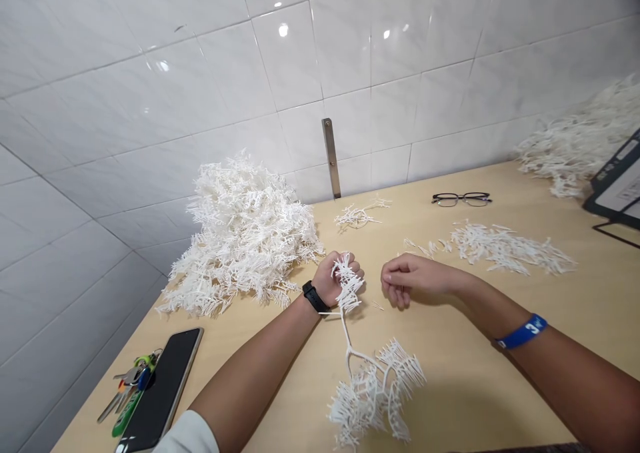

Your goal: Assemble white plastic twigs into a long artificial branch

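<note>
My left hand (334,276), with a black watch at the wrist, is closed in a fist round one end of a white plastic branch (373,379) of small comb-like pieces; the branch runs from the fist down toward me over the wooden table (500,346). My right hand (407,278), a blue band on its wrist, rests on the table just right of the fist with its fingers curled in; what it holds, if anything, is too small to make out. A gap of a few centimetres separates the two hands.
A big heap of white plastic branches (240,239) lies at the left against the tiled wall. Loose white pieces (505,247) lie at the right, a small clump (356,215) farther back, and another heap (575,143) at far right. Glasses (461,199), phone (163,389), keys (129,389), black folder (617,183).
</note>
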The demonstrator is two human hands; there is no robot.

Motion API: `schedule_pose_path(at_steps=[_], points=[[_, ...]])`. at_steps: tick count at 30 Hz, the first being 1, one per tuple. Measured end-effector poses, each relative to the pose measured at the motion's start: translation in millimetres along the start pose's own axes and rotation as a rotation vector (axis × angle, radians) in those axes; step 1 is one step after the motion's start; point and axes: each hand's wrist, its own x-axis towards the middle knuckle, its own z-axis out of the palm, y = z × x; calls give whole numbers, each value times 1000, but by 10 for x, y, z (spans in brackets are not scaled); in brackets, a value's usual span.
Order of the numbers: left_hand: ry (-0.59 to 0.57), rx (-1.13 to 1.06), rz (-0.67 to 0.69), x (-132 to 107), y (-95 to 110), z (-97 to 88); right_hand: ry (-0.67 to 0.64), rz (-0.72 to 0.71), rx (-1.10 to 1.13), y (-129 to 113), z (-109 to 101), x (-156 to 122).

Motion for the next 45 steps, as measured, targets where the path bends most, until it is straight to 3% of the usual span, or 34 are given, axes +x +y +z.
schedule_pose_path(at_steps=[2, 4, 7, 10, 12, 15, 17, 20, 22, 26, 29, 31, 34, 41, 45], points=[[7, -40, 1, -16, 21, -1, -218, 59, 93, 32, 37, -5], [34, -60, 19, -22, 24, 7, -353, 84, 177, 73, 88, 13], [69, -64, 38, -16, 17, 25, -308, 65, 264, 123, 158, 86], [68, -70, 62, 0, 13, 32, -96, 29, 312, 154, 138, 178], [72, -52, 62, 14, 4, 24, 134, -11, 291, 178, 56, 225], [91, 27, 58, 41, -35, 5, 589, -36, 64, 224, -117, 251], [126, 101, 67, 58, -74, 4, 821, -27, -169, 244, -209, 240], [235, 237, 101, 71, -133, 36, 970, -56, -314, 216, -231, 211], [279, 339, 115, 69, -165, 69, 894, -115, -206, 163, -167, 194], [257, 592, 111, 61, -217, 110, 493, -203, -2, 59, 11, 154], [236, 728, 107, 63, -243, 119, 235, -155, -54, 36, 81, 119], [218, 798, 125, 68, -252, 121, 131, -126, -118, 44, 92, 106], [197, 829, 159, 78, -256, 117, 104, -138, -136, 75, 80, 116], [192, 896, 157, 61, -244, 134, 163, -130, 67, 180, 44, 215], [112, 834, 132, 24, -216, 151, 122, -153, 140, 203, 54, 220]])
